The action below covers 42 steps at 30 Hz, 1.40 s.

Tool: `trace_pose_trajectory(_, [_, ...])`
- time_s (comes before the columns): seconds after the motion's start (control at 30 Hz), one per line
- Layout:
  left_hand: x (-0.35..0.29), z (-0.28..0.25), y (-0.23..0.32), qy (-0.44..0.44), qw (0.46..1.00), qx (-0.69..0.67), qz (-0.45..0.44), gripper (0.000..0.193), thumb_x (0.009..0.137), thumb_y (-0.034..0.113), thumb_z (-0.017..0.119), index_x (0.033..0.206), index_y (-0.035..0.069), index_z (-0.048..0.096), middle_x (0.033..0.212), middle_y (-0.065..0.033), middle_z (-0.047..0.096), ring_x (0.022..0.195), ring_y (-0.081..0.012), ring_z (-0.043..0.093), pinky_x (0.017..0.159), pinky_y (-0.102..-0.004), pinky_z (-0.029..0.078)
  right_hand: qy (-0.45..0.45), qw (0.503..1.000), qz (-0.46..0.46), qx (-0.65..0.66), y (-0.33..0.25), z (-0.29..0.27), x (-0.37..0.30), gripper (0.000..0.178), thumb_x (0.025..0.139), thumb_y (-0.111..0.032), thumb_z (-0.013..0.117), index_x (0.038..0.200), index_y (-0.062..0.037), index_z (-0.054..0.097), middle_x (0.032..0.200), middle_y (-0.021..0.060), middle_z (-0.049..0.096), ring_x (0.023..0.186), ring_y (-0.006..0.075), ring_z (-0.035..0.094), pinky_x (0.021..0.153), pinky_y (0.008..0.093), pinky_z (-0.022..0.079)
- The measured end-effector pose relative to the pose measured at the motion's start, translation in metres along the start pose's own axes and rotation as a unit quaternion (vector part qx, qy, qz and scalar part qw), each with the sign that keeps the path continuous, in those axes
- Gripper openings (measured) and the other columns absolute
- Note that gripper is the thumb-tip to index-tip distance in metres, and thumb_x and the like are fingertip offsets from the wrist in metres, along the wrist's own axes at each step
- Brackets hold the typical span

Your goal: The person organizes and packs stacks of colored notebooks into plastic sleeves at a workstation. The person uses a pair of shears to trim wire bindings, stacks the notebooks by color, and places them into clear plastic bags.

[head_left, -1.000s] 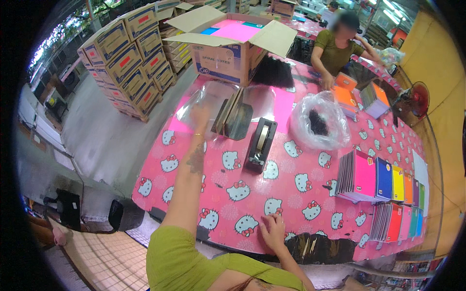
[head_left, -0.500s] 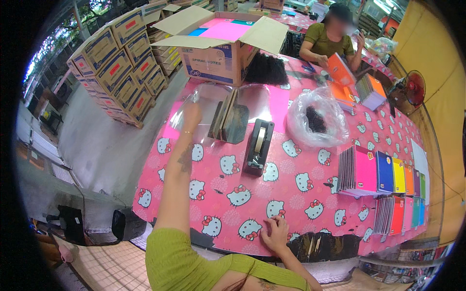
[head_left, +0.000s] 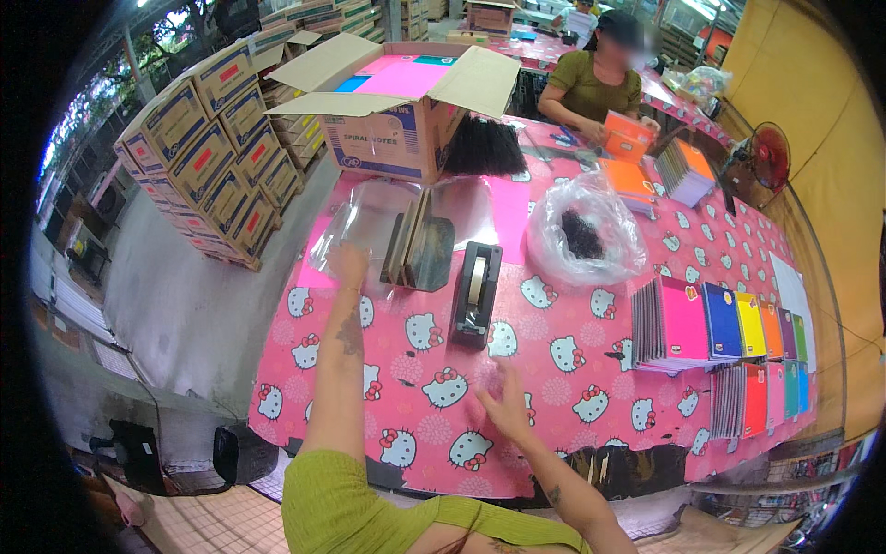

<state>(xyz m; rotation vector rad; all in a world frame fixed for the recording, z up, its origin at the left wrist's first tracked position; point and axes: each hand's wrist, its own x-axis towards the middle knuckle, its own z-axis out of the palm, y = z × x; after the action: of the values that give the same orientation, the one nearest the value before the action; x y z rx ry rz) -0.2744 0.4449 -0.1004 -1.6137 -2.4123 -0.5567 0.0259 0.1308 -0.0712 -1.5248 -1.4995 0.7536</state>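
Observation:
My left hand [head_left: 349,265] is at the near edge of a clear plastic sheet [head_left: 374,208], its fingers closed on the film. The sheet lies over pink sheets [head_left: 513,205], left of a stand of upright wooden boards on a dark metal base [head_left: 431,254]. Just right of that stands a black tape dispenser [head_left: 476,295] with a roll of tape. My right hand [head_left: 506,403] hovers over the pink patterned table cover [head_left: 563,355], below the dispenser, fingers apart and holding nothing.
An open carton [head_left: 388,143] of notebooks and black bristles [head_left: 484,146] stand behind the boards. A plastic bag [head_left: 591,231] with dark contents sits to the right. Colourful spiral notebooks [head_left: 683,319] stand at the right. Across the table, a co-worker [head_left: 591,88] handles orange notebooks [head_left: 628,138].
My left hand has drawn nearer to me along the plastic sheet. My right hand has moved up and slightly left, toward the tape dispenser. The co-worker's orange notebook has been lowered.

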Motion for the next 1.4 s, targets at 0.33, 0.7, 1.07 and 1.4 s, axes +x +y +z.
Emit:
trace_pose_trajectory(0.33, [0.051, -0.002, -0.033, -0.003, 0.99, -0.115, 0.08, 0.031, 0.082, 0.023, 0.061, 0.102, 0.0, 0.06, 0.083, -0.0213, 0.066, 0.075, -0.0411, 0.066, 0.065, -0.0499, 0.052, 0.06, 0.989, -0.001, 0.137, 0.031, 0.042, 0.078, 0.067, 0.078, -0.017, 0.074, 0.133, -0.0047, 0.04, 0.119, 0.0188, 0.054, 0.112, 0.0334, 0.053, 0.099, 0.0411, 0.04])
trace_pose_trajectory(0.7, [0.03, -0.134, 0.052, 0.19, 0.904, -0.36, 0.129, 0.016, 0.096, 0.017, 0.046, 0.102, 0.005, 0.055, 0.085, -0.0232, 0.064, 0.077, -0.0453, 0.062, 0.065, -0.0532, 0.046, 0.042, 0.993, 0.013, 0.106, 0.011, 0.035, 0.08, 0.038, 0.076, -0.003, 0.071, 0.111, -0.0025, 0.056, 0.129, 0.022, 0.052, 0.108, 0.0367, 0.057, 0.09, 0.0366, 0.044])
trace_pose_trajectory(1.07, [0.042, -0.185, -0.039, 0.327, 0.842, -0.428, -0.024, 0.014, 0.096, 0.013, 0.053, 0.099, 0.0, 0.053, 0.089, -0.0149, 0.063, 0.088, -0.0267, 0.063, 0.077, -0.0378, 0.048, 0.116, 0.958, -0.175, -0.197, -0.087, 0.048, 0.082, 0.069, 0.078, -0.037, 0.071, 0.133, -0.007, 0.045, 0.142, 0.0276, 0.033, 0.132, 0.0445, 0.033, 0.107, 0.0454, 0.033])
trace_pose_trajectory(1.4, [-0.023, -0.224, -0.093, 0.368, 0.834, -0.41, -0.041, 0.024, 0.098, 0.022, 0.053, 0.104, -0.001, 0.054, 0.098, -0.0131, 0.058, 0.089, -0.0237, 0.058, 0.079, -0.0341, 0.047, -0.226, 0.94, -0.093, -0.24, -0.116, 0.13, 0.182, 0.054, 0.095, -0.045, 0.047, 0.125, 0.0, 0.051, 0.109, 0.0226, 0.063, 0.099, 0.0398, 0.063, 0.08, 0.0507, 0.051])
